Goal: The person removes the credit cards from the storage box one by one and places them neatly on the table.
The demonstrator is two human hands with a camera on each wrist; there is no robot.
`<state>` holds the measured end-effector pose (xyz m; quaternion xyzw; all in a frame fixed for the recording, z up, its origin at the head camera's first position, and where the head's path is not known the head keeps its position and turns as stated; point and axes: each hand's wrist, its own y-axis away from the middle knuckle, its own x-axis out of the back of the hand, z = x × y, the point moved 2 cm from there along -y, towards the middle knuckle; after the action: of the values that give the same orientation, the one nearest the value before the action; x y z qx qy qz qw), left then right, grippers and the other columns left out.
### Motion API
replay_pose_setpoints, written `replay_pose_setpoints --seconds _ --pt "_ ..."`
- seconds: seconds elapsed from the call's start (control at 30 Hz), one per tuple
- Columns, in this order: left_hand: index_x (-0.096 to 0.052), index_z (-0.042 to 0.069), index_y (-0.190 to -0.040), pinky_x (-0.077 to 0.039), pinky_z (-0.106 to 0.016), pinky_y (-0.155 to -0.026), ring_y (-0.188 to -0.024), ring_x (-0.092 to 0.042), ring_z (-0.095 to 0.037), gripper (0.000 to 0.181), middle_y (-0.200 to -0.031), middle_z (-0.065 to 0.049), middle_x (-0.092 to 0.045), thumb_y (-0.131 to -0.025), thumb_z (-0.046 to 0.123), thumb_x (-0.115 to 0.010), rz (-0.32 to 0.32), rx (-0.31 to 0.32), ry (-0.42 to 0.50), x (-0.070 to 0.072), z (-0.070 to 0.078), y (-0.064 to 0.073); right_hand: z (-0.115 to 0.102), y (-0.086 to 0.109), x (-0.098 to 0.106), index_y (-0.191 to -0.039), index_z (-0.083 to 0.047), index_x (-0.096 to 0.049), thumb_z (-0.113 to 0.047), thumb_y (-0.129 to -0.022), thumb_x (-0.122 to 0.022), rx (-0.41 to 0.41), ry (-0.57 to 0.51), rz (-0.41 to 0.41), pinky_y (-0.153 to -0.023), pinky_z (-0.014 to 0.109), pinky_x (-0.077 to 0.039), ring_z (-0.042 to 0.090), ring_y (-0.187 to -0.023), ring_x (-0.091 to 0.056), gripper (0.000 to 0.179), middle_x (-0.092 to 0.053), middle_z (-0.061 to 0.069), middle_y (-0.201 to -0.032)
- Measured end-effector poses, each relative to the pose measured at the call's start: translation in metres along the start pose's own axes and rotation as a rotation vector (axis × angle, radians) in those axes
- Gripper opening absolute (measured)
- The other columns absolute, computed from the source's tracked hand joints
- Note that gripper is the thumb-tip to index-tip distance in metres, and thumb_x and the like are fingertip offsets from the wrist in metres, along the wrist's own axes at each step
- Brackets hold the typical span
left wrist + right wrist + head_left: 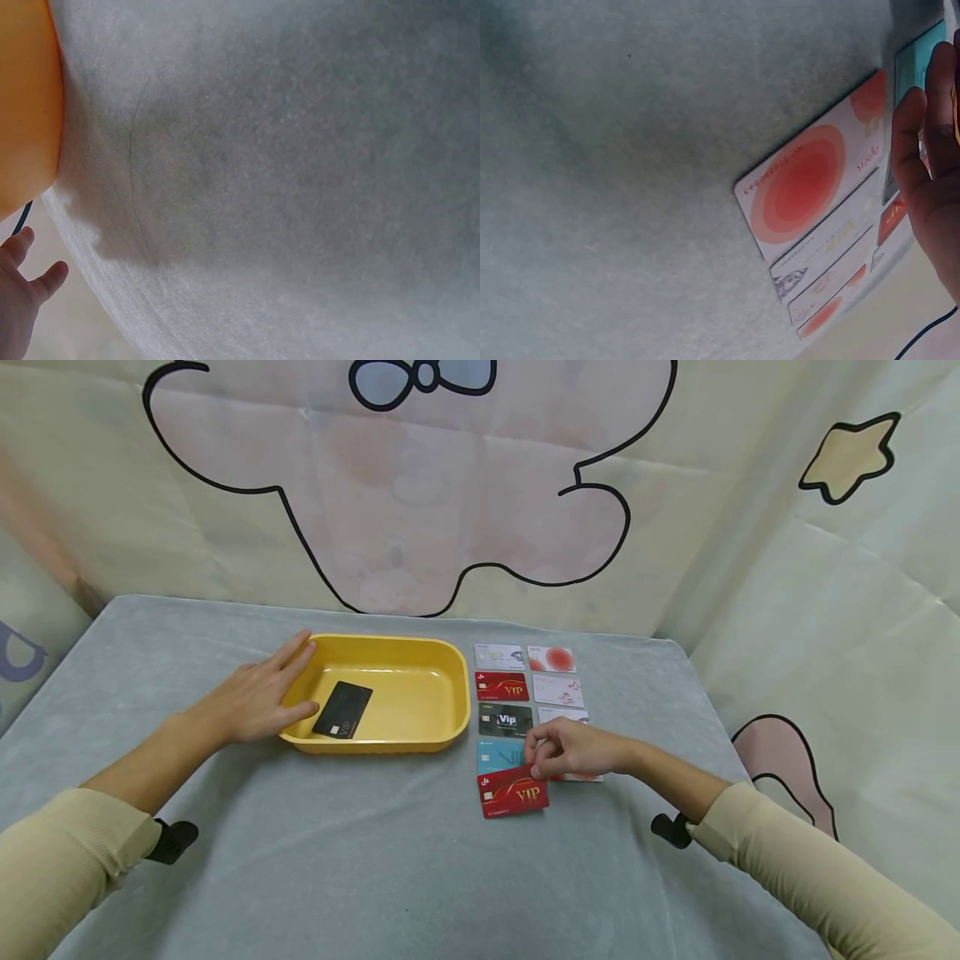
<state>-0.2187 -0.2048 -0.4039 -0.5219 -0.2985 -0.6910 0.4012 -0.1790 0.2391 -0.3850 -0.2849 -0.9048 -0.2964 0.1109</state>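
Note:
My right hand [573, 748] pinches a red VIP card [513, 793] by its upper right corner. The card is slightly tilted and overlaps the lower edge of a teal card [495, 755]; whether it touches the cloth I cannot tell. My left hand [258, 695] rests on the left rim of a yellow tray [450, 727], fingers spread and thumb reaching inside. A black VIP card [343, 710] lies in the tray's left part. In the left wrist view only part of the left hand [22, 292] shows, beside the tray [26, 105].
Right of the tray, two columns of cards include a second red VIP card [501, 686], a black Vip card [506, 720] and a floral card [558, 690]. A red-circle card [802, 180] is partly under the right hand in the head view. Grey cloth [337, 860] covers the table.

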Motion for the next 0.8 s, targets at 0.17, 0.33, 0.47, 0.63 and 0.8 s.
replay_pose_setpoints --seconds 0.17,0.33,0.47,0.63,0.8 --pt "-0.020 -0.006 -0.155 -0.038 -0.067 -0.097 -0.126 -0.047 -0.053 0.084 -0.164 -0.021 -0.009 -0.095 0.039 -0.057 0.000 -0.003 0.001 0.000 0.001 0.000 0.004 -0.001 -0.003 -0.099 -0.006 -0.061 -0.015 -0.093 -0.069 -0.017 0.067 -0.021 -0.058 0.021 -0.040 0.028 -0.061 -0.050 0.014 -0.062 0.029 -0.073" --pt "-0.019 -0.006 -0.155 -0.038 -0.068 -0.097 -0.127 -0.047 -0.053 0.083 -0.165 -0.020 -0.008 -0.096 0.039 -0.057 -0.002 0.000 0.000 0.000 0.001 0.000 0.004 -0.002 -0.006 -0.095 -0.006 -0.061 -0.016 -0.092 -0.071 -0.017 0.140 -0.027 -0.057 0.020 -0.040 0.036 -0.059 -0.053 0.014 -0.066 0.022 -0.070" --pt "-0.020 -0.006 -0.155 -0.038 -0.068 -0.097 -0.126 -0.047 -0.054 0.084 -0.165 -0.021 -0.009 -0.096 0.039 -0.058 0.004 -0.002 -0.001 0.000 0.001 0.001 0.002 -0.002 -0.007 -0.094 -0.007 -0.061 -0.016 -0.092 -0.071 -0.035 0.162 -0.036 -0.060 0.021 -0.044 0.040 -0.064 -0.060 0.014 -0.069 0.017 -0.072" --pt "-0.020 -0.006 -0.155 -0.038 -0.068 -0.097 -0.125 -0.047 -0.054 0.084 -0.165 -0.020 -0.008 -0.096 0.039 -0.058 0.001 -0.003 0.002 0.000 0.001 0.001 0.002 -0.003 -0.010 -0.093 -0.008 -0.060 -0.016 -0.092 -0.071 -0.065 0.177 -0.058 -0.068 0.026 -0.052 0.030 -0.070 -0.069 0.013 -0.072 0.007 -0.077" --pt "-0.019 -0.006 -0.155 -0.038 -0.068 -0.098 -0.125 -0.048 -0.054 0.084 -0.165 -0.020 -0.008 -0.096 0.040 -0.057 -0.006 -0.001 -0.004 0.000 0.002 0.001 0.002 -0.004 -0.012 -0.092 -0.009 -0.060 -0.015 -0.092 -0.071 -0.075 0.198 -0.061 -0.070 0.030 -0.055 0.024 -0.070 -0.070 0.013 -0.072 0.002 -0.080"
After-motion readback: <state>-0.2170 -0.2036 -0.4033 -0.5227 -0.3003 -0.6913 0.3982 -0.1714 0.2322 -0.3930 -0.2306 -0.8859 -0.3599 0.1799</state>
